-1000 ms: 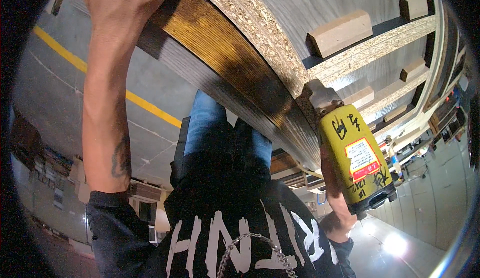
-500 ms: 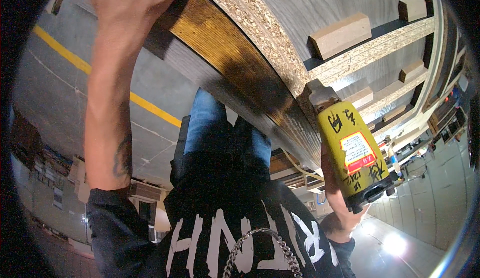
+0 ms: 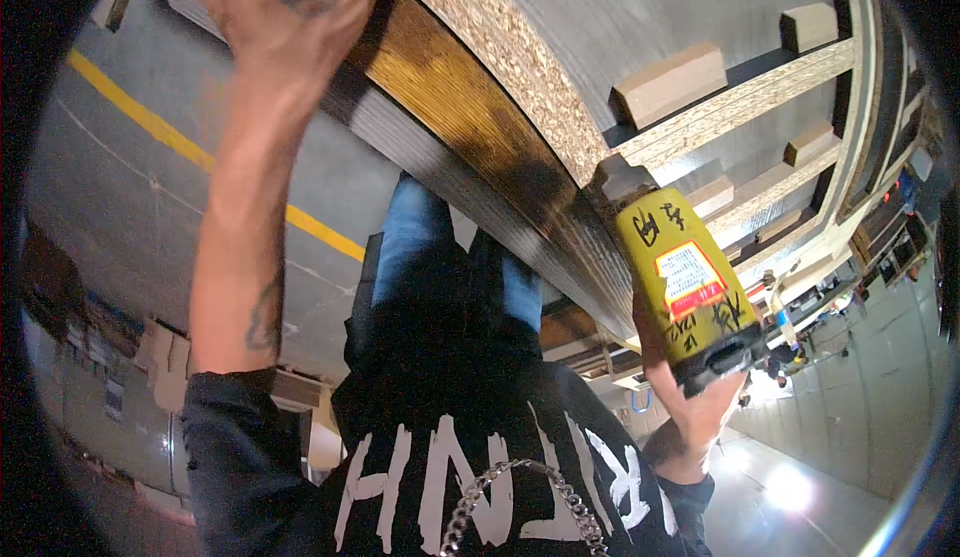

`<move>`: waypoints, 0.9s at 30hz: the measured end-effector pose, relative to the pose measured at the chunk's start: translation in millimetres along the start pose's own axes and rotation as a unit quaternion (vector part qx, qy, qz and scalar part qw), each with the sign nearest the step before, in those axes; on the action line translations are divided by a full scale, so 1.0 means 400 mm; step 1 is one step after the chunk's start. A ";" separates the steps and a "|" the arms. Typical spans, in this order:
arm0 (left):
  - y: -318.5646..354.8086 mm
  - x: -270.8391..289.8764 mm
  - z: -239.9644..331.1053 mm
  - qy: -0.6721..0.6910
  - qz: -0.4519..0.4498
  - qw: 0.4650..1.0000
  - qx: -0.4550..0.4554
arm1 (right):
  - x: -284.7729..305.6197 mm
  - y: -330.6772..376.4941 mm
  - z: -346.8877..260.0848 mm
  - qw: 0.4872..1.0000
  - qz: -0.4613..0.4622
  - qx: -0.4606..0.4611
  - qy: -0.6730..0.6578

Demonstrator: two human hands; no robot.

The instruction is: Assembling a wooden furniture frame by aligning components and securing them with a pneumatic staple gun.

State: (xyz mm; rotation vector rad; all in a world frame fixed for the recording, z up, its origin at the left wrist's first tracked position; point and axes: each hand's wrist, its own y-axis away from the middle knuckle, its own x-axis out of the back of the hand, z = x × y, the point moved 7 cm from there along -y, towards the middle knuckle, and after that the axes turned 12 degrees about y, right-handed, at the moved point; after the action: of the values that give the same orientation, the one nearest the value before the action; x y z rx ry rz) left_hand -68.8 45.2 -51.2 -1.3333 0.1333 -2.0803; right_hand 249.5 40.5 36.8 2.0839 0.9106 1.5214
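My left hand is at the top edge of the view, over the far end of a long wooden board. Its fingers are cut off or hidden, so their grip does not show. On the right, my right hand grips a yellow nail gun from below, mostly hidden behind the tool's body. The dark metal nose of the gun sits against the chipboard edge, beside the brown-stained board. I cannot tell whether it touches.
Slatted chipboard framing with small wooden blocks extends to the right over a grey panel. A yellow line crosses the grey floor on the left. My legs stand close under the board.
My left hand has shifted slightly right and down in view. The nail gun, with my right hand, has moved a little to the left and up.
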 end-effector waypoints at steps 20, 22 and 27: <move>0.002 0.022 -0.027 0.123 0.046 0.989 0.068 | 0.018 0.164 0.331 0.994 0.018 -0.105 0.032; 0.001 0.023 -0.029 0.083 0.024 0.994 0.074 | 0.053 0.155 0.328 0.995 0.049 -0.075 0.046; 0.003 0.032 -0.021 0.103 0.033 0.990 0.094 | 0.068 0.141 0.395 0.985 -0.001 -0.171 -0.029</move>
State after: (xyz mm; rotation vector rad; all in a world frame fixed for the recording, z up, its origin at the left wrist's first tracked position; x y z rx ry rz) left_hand -78.8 34.9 -45.8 -0.9883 0.0661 -2.1139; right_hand 419.1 28.5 41.0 1.8664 0.5829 1.4877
